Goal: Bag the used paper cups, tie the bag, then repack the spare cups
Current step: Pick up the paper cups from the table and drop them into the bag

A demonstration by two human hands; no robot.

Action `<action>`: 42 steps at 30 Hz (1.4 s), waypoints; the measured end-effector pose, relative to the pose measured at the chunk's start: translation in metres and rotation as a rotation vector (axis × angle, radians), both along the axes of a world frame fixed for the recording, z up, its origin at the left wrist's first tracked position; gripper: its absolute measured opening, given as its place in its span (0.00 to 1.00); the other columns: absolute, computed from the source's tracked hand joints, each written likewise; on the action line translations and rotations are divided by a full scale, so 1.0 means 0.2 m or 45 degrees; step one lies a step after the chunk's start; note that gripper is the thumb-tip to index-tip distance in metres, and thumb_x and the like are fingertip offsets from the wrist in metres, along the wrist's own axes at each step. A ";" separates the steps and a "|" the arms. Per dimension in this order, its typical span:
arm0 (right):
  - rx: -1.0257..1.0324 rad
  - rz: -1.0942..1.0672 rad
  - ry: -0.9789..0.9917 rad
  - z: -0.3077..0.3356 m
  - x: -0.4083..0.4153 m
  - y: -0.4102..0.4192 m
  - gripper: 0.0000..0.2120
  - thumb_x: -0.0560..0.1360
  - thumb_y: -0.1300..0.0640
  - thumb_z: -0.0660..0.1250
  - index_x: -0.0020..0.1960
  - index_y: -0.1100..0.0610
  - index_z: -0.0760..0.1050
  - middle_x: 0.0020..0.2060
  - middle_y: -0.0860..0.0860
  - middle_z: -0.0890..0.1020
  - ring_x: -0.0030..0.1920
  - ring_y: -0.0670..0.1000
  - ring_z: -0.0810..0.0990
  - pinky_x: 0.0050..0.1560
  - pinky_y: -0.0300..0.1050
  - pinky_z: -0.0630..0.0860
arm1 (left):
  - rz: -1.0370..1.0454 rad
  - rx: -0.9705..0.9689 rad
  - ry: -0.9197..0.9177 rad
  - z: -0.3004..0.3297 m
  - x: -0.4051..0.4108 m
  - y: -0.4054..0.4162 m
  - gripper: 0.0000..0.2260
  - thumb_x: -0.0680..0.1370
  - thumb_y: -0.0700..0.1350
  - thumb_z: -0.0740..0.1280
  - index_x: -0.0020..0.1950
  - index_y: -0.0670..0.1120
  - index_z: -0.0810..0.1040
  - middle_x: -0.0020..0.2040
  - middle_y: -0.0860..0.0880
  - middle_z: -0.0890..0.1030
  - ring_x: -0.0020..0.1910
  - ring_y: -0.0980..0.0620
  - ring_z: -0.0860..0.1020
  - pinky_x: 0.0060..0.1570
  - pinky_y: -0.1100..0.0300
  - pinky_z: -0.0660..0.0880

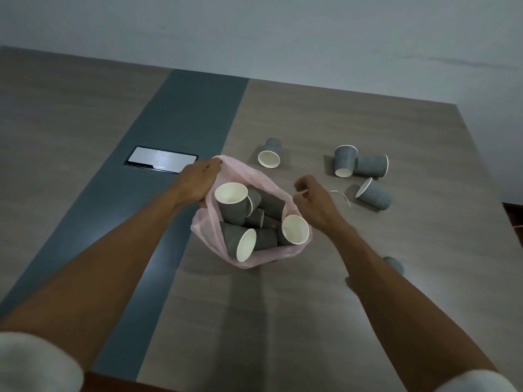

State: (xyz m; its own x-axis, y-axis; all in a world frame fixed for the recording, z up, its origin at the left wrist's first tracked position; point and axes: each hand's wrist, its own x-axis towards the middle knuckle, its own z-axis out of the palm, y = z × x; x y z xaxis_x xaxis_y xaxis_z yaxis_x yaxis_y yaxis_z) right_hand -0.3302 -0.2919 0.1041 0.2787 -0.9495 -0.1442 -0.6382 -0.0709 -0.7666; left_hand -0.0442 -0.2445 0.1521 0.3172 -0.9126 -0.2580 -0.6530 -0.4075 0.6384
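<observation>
A thin pink plastic bag stands open on the table, holding several grey paper cups with white insides. My left hand grips the bag's far left rim. My right hand hovers at the bag's right rim, fingers curled, with a thin pale tie trailing from it to the right. Loose grey cups lie on their sides beyond: one behind the bag, two together at the right, one nearer.
The wood-grain table has a dark blue-grey strip with a metal cable hatch left of the bag. Another grey cup peeks out behind my right forearm. The table's right edge runs close to the loose cups.
</observation>
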 end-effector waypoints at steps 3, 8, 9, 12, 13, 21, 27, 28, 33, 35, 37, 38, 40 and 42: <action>0.361 0.182 0.798 -0.04 -0.30 -0.01 0.33 0.70 0.44 0.74 0.71 0.52 0.68 0.68 0.57 0.72 0.63 0.59 0.76 0.62 0.56 0.76 | -0.161 -0.018 -0.256 -0.03 0.01 -0.03 0.23 0.81 0.46 0.56 0.76 0.55 0.69 0.71 0.43 0.75 0.56 0.38 0.80 0.56 0.48 0.79; 0.601 0.295 1.292 -0.12 -0.62 0.20 0.46 0.63 0.48 0.82 0.76 0.46 0.64 0.70 0.53 0.68 0.71 0.60 0.68 0.58 0.58 0.75 | -0.183 -0.032 -0.347 -0.05 -0.06 -0.09 0.25 0.81 0.42 0.55 0.78 0.56 0.68 0.75 0.43 0.72 0.50 0.39 0.80 0.40 0.58 0.78; 0.635 0.270 1.321 -0.15 -0.65 0.23 0.43 0.64 0.52 0.81 0.75 0.46 0.65 0.69 0.53 0.68 0.71 0.60 0.67 0.59 0.59 0.75 | -0.177 -0.028 -0.333 -0.05 -0.07 -0.09 0.25 0.81 0.41 0.55 0.78 0.55 0.67 0.76 0.43 0.70 0.50 0.40 0.80 0.37 0.59 0.77; 0.482 0.204 1.332 -0.26 -0.72 0.31 0.26 0.76 0.60 0.68 0.73 0.54 0.69 0.69 0.57 0.70 0.70 0.62 0.70 0.66 0.57 0.72 | -0.196 -0.027 -0.299 -0.05 -0.09 -0.09 0.25 0.81 0.41 0.54 0.79 0.54 0.65 0.77 0.43 0.68 0.52 0.38 0.79 0.36 0.57 0.78; 0.406 0.162 1.314 -0.28 -0.73 0.32 0.21 0.79 0.62 0.63 0.72 0.57 0.70 0.68 0.59 0.73 0.69 0.62 0.72 0.67 0.56 0.72 | -0.199 -0.028 -0.285 -0.04 -0.09 -0.09 0.26 0.81 0.41 0.54 0.79 0.55 0.65 0.77 0.42 0.68 0.50 0.40 0.79 0.33 0.59 0.77; -0.103 -0.422 0.135 0.01 -0.47 0.04 0.15 0.77 0.65 0.63 0.60 0.57 0.80 0.51 0.54 0.82 0.51 0.57 0.81 0.49 0.46 0.76 | -0.242 0.052 -0.249 -0.01 -0.06 -0.06 0.31 0.78 0.37 0.54 0.78 0.61 0.64 0.73 0.42 0.72 0.36 0.40 0.82 0.29 0.59 0.77; -0.148 -0.106 -0.164 0.03 -0.08 0.00 0.06 0.75 0.64 0.69 0.46 0.54 0.80 0.38 0.45 0.81 0.40 0.50 0.80 0.43 0.44 0.77 | -0.205 0.049 -0.184 0.01 -0.07 -0.06 0.31 0.78 0.37 0.54 0.79 0.59 0.62 0.75 0.42 0.70 0.34 0.41 0.82 0.31 0.55 0.81; -0.190 -0.054 -0.100 0.00 -0.04 0.00 0.06 0.74 0.64 0.69 0.46 0.55 0.82 0.38 0.46 0.82 0.40 0.50 0.80 0.44 0.43 0.75 | -0.199 0.047 -0.174 0.00 -0.06 -0.06 0.30 0.79 0.37 0.54 0.79 0.59 0.62 0.75 0.43 0.70 0.33 0.42 0.82 0.28 0.57 0.79; -0.174 0.027 0.201 -0.11 0.12 -0.04 0.10 0.74 0.59 0.68 0.54 0.52 0.81 0.46 0.49 0.85 0.47 0.54 0.82 0.49 0.50 0.78 | -0.171 0.034 -0.159 -0.02 -0.04 -0.09 0.30 0.79 0.37 0.54 0.80 0.58 0.63 0.75 0.43 0.70 0.31 0.46 0.79 0.20 0.64 0.73; -0.225 0.010 0.276 -0.15 0.14 -0.07 0.11 0.73 0.57 0.71 0.55 0.53 0.78 0.49 0.51 0.83 0.49 0.55 0.80 0.48 0.49 0.77 | -0.126 0.027 -0.100 -0.04 -0.03 -0.11 0.29 0.80 0.37 0.54 0.80 0.57 0.63 0.75 0.43 0.69 0.35 0.48 0.78 0.20 0.63 0.75; -0.145 0.046 0.102 -0.17 0.13 -0.09 0.16 0.72 0.55 0.73 0.58 0.54 0.78 0.53 0.51 0.80 0.50 0.53 0.79 0.50 0.47 0.76 | -0.069 0.027 -0.036 -0.04 -0.01 -0.11 0.29 0.80 0.37 0.53 0.79 0.57 0.64 0.76 0.44 0.68 0.36 0.47 0.78 0.20 0.61 0.77; -0.045 0.026 -0.036 -0.17 0.11 -0.10 0.18 0.72 0.54 0.71 0.62 0.54 0.78 0.56 0.50 0.79 0.53 0.51 0.79 0.53 0.46 0.76 | -0.045 0.029 -0.014 -0.05 -0.01 -0.12 0.29 0.80 0.37 0.53 0.79 0.57 0.64 0.76 0.44 0.68 0.37 0.46 0.79 0.21 0.60 0.77; 0.139 -0.186 -0.259 -0.19 0.04 -0.12 0.22 0.75 0.52 0.64 0.66 0.58 0.76 0.58 0.50 0.79 0.56 0.49 0.77 0.58 0.46 0.74 | -0.021 0.031 0.013 -0.06 0.01 -0.13 0.30 0.79 0.36 0.53 0.79 0.57 0.64 0.75 0.44 0.69 0.37 0.45 0.79 0.21 0.59 0.78; 0.335 -0.497 -0.322 -0.24 -0.06 -0.13 0.18 0.77 0.56 0.59 0.62 0.63 0.76 0.52 0.53 0.78 0.51 0.52 0.75 0.58 0.53 0.75 | -0.007 0.027 0.026 -0.07 0.03 -0.14 0.30 0.79 0.36 0.53 0.79 0.56 0.65 0.74 0.44 0.69 0.38 0.44 0.80 0.21 0.58 0.78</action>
